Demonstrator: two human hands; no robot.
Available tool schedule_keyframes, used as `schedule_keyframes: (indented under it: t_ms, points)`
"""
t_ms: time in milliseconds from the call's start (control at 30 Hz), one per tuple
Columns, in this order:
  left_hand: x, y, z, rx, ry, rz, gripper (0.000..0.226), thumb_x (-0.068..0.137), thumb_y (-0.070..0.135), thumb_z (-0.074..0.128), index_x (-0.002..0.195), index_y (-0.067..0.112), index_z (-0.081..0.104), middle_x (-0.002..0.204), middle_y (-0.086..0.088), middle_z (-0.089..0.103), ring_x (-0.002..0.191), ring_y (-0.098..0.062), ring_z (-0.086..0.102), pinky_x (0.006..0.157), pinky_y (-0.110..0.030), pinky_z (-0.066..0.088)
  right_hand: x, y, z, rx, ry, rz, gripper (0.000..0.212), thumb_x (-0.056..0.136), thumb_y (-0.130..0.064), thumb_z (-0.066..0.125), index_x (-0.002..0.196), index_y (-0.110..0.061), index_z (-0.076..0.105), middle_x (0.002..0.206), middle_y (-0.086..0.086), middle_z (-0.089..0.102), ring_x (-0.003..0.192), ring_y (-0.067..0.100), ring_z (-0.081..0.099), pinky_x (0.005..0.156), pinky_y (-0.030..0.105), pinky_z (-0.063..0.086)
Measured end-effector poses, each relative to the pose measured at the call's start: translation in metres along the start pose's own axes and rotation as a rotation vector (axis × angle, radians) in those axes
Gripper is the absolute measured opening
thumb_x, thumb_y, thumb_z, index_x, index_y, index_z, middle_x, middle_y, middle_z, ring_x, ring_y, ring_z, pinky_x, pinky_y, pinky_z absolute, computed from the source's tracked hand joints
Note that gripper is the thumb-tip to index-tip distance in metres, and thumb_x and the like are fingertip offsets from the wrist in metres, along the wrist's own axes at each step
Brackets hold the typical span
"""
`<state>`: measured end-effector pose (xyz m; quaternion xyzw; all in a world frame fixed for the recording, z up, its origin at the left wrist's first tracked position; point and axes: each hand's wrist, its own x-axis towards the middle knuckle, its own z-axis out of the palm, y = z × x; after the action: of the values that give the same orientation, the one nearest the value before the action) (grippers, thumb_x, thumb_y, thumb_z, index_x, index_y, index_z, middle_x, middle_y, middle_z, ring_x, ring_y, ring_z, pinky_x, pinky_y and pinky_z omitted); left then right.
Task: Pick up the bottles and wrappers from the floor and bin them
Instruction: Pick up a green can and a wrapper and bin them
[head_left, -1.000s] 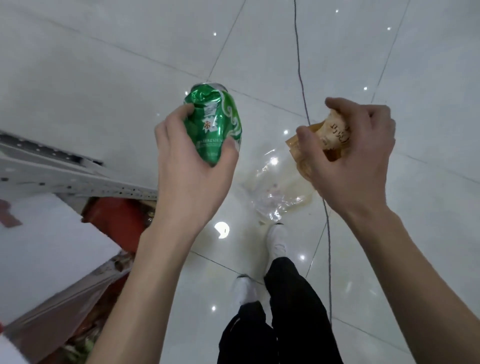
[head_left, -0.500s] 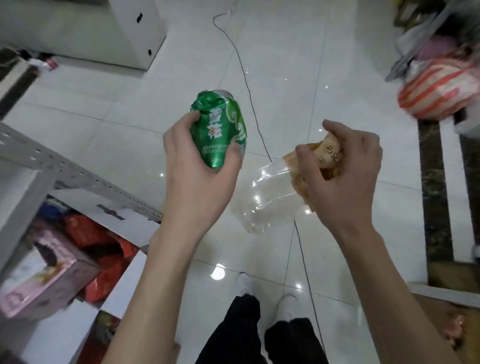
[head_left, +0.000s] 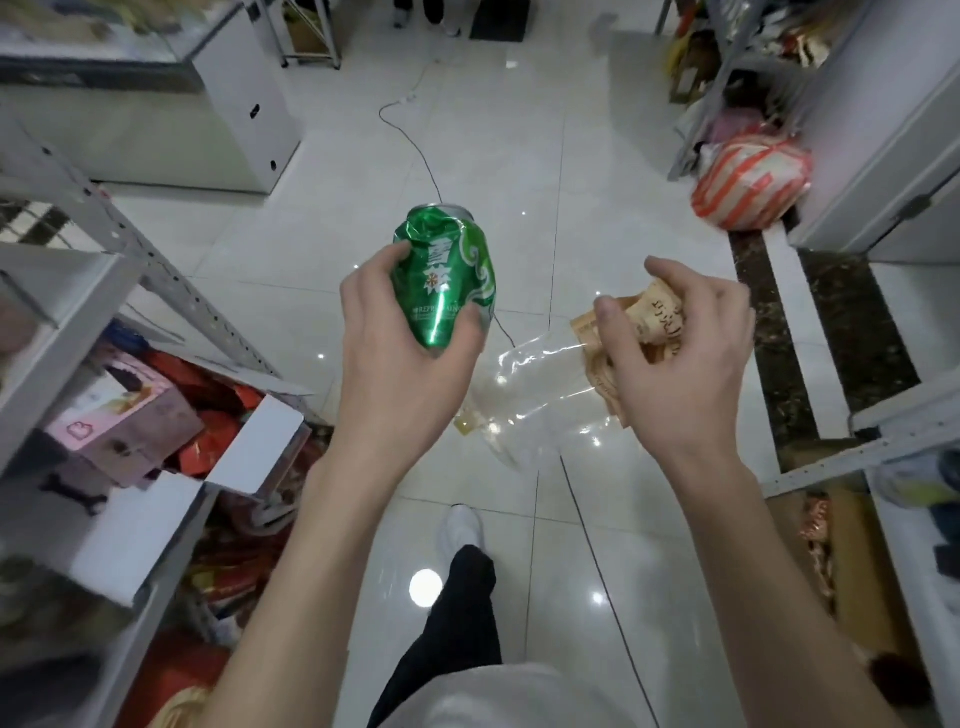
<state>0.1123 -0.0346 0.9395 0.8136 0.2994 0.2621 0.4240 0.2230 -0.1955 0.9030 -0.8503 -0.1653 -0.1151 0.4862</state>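
The view lifts up the aisle (head_left: 519, 156); left grip (head_left: 405, 364) clamps the light, dented green can (head_left: 447, 280) mid-body, right grip (head_left: 685, 364) bunches soft wrappers (head_left: 657, 322).

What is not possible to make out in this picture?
Head view:
- base of the green can: covered by the left hand.
- brown wrapper: mostly hidden inside the right hand; print unreadable.
- bin: none in frame.
- left shelf goods: blurred.

Glossy white tiled floor (head_left: 519, 156) between grey metal shelving (head_left: 130, 244), black cable (head_left: 415, 150) across.
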Motion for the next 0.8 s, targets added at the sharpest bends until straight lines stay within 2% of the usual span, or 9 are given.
schedule_keyframes:
  t_ms: [133, 267, 400, 533, 633, 800]
  points:
    - [-0.078, 0.025, -0.007, -0.01, -0.021, 0.045, 0.065, 0.089, 0.033, 0.069, 0.145, 0.024, 0.037, 0.136, 0.007, 0.038, 0.12, -0.002, 0.046, 0.105, -0.028, 0.043, -0.056, 0.001, -0.065, 0.001, 0.027, 0.021, 0.065, 0.084, -0.067, 0.06, 0.134, -0.025, 0.061, 0.119, -0.009, 0.042, 0.113, -0.001, 0.035, 0.11, 0.051, 0.039]
    - [-0.134, 0.049, -0.019, -0.018, -0.052, 0.094, 0.064, 0.089, 0.033, 0.068, 0.144, 0.026, 0.036, 0.135, 0.01, 0.037, 0.119, 0.003, 0.043, 0.105, -0.025, 0.042, -0.101, -0.005, -0.117, -0.003, 0.08, 0.008, 0.064, 0.085, -0.067, 0.059, 0.133, -0.024, 0.061, 0.119, -0.007, 0.043, 0.117, 0.006, 0.04, 0.11, 0.052, 0.039]
    - [-0.18, 0.066, -0.032, -0.046, -0.097, 0.156, 0.063, 0.09, 0.033, 0.068, 0.144, 0.025, 0.036, 0.136, 0.009, 0.037, 0.12, -0.002, 0.047, 0.105, -0.028, 0.044, -0.147, -0.012, -0.158, -0.035, 0.145, 0.012, 0.065, 0.085, -0.067, 0.059, 0.134, -0.024, 0.06, 0.119, -0.008, 0.043, 0.116, 0.003, 0.039, 0.109, 0.053, 0.04]
    - [-0.222, 0.076, -0.042, -0.069, -0.177, 0.225, 0.064, 0.089, 0.035, 0.067, 0.145, 0.025, 0.036, 0.137, 0.01, 0.037, 0.121, -0.001, 0.046, 0.105, -0.028, 0.045, -0.203, -0.019, -0.195, -0.083, 0.247, 0.039, 0.066, 0.085, -0.067, 0.058, 0.133, -0.023, 0.062, 0.118, -0.007, 0.042, 0.115, 0.013, 0.044, 0.106, 0.051, 0.042]
    - [-0.258, 0.076, -0.044, -0.098, -0.264, 0.266, 0.065, 0.088, 0.036, 0.067, 0.145, 0.025, 0.037, 0.136, 0.01, 0.038, 0.12, -0.001, 0.047, 0.104, -0.027, 0.045, -0.252, -0.019, -0.221, -0.138, 0.333, 0.084, 0.064, 0.085, -0.066, 0.059, 0.133, -0.023, 0.061, 0.116, -0.008, 0.042, 0.114, 0.008, 0.04, 0.107, 0.051, 0.041]
    - [-0.324, 0.073, -0.039, -0.128, -0.438, 0.308, 0.065, 0.087, 0.036, 0.068, 0.144, 0.026, 0.038, 0.137, 0.011, 0.039, 0.117, 0.0, 0.046, 0.102, -0.025, 0.043, -0.344, -0.02, -0.272, -0.251, 0.478, 0.203, 0.064, 0.086, -0.066, 0.058, 0.132, -0.023, 0.062, 0.118, -0.002, 0.047, 0.114, 0.007, 0.04, 0.109, 0.038, 0.037]
